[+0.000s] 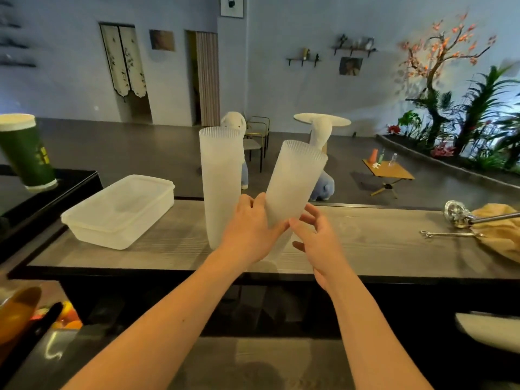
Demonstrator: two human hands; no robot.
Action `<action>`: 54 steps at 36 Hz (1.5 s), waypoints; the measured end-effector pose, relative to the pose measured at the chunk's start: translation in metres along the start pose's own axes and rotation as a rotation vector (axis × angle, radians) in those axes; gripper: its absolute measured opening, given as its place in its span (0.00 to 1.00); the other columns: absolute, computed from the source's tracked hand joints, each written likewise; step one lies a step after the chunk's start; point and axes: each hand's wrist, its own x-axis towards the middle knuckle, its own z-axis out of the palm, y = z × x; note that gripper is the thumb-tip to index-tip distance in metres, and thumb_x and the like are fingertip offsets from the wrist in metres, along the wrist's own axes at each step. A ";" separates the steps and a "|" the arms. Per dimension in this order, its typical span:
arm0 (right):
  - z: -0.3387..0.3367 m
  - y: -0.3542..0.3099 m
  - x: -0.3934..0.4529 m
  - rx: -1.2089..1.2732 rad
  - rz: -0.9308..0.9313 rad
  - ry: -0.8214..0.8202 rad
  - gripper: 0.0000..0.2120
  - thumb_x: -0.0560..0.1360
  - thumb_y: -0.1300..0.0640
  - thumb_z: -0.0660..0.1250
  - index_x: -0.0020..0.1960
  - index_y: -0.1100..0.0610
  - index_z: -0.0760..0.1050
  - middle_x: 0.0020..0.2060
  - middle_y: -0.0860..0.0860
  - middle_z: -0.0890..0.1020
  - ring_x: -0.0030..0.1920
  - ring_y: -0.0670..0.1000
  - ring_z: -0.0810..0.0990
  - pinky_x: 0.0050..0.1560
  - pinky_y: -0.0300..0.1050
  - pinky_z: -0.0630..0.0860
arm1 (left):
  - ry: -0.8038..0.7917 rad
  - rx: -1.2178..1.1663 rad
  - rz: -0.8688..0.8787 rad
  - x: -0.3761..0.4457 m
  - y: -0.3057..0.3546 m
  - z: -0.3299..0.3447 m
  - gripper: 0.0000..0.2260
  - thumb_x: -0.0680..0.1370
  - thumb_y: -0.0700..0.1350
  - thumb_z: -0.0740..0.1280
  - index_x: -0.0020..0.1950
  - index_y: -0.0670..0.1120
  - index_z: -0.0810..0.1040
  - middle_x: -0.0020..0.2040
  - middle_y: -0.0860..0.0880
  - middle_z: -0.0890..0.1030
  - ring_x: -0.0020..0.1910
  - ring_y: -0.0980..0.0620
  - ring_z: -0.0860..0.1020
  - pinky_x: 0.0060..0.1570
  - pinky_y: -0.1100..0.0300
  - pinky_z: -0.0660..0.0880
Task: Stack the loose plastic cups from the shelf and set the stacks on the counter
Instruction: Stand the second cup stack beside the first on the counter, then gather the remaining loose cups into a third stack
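Two tall stacks of frosted plastic cups are over the grey counter (365,243). The left stack (221,175) stands upright on the counter. The right stack (292,181) leans to the right, its base near the counter. My left hand (247,229) grips the leaning stack low down, thumb and fingers round its base, and its back lies against the upright stack. My right hand (315,237) hovers just right of the leaning stack with fingers spread and loosely bent; whether the fingertips touch the stack I cannot tell.
A lidded clear plastic box (118,209) lies on the counter's left part. A green paper-cup stack (25,153) stands tilted at far left. Metal utensils (461,218) and a tan cloth (503,235) lie at the right end. A lower shelf sits beneath the counter.
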 end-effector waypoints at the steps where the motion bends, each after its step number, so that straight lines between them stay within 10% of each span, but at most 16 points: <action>1: 0.001 0.003 0.005 -0.006 0.010 -0.003 0.19 0.79 0.49 0.69 0.67 0.41 0.68 0.64 0.44 0.76 0.61 0.48 0.76 0.63 0.54 0.77 | 0.005 0.010 -0.006 0.004 -0.001 0.003 0.34 0.75 0.65 0.66 0.75 0.52 0.60 0.60 0.50 0.67 0.56 0.53 0.68 0.60 0.52 0.71; 15: 0.009 0.027 0.038 -0.117 0.003 -0.019 0.27 0.80 0.54 0.68 0.76 0.46 0.63 0.67 0.45 0.73 0.65 0.49 0.73 0.63 0.50 0.76 | 0.154 -0.048 -0.094 0.007 -0.008 0.050 0.34 0.79 0.54 0.66 0.80 0.45 0.53 0.74 0.46 0.67 0.71 0.48 0.69 0.69 0.51 0.69; 24: -0.006 0.047 -0.019 -0.186 -0.009 -0.157 0.08 0.79 0.55 0.68 0.58 0.49 0.75 0.50 0.49 0.82 0.49 0.47 0.82 0.47 0.43 0.81 | 0.164 -0.148 0.126 -0.106 -0.009 0.059 0.27 0.76 0.44 0.68 0.73 0.50 0.62 0.59 0.56 0.66 0.58 0.55 0.66 0.60 0.57 0.72; 33: 0.008 0.093 -0.071 -0.201 0.100 -0.256 0.05 0.78 0.58 0.70 0.53 0.51 0.79 0.45 0.51 0.85 0.43 0.48 0.84 0.46 0.45 0.81 | -0.011 -0.289 -0.046 -0.164 -0.070 0.075 0.21 0.77 0.42 0.68 0.68 0.50 0.67 0.56 0.54 0.68 0.57 0.55 0.70 0.51 0.67 0.72; 54: 0.175 0.178 -0.093 -0.283 0.338 -0.526 0.14 0.76 0.55 0.73 0.60 0.49 0.74 0.56 0.48 0.80 0.53 0.44 0.80 0.52 0.39 0.77 | -0.089 -0.135 -0.631 -0.191 -0.235 0.044 0.21 0.79 0.47 0.67 0.71 0.52 0.68 0.68 0.48 0.71 0.70 0.49 0.68 0.66 0.55 0.66</action>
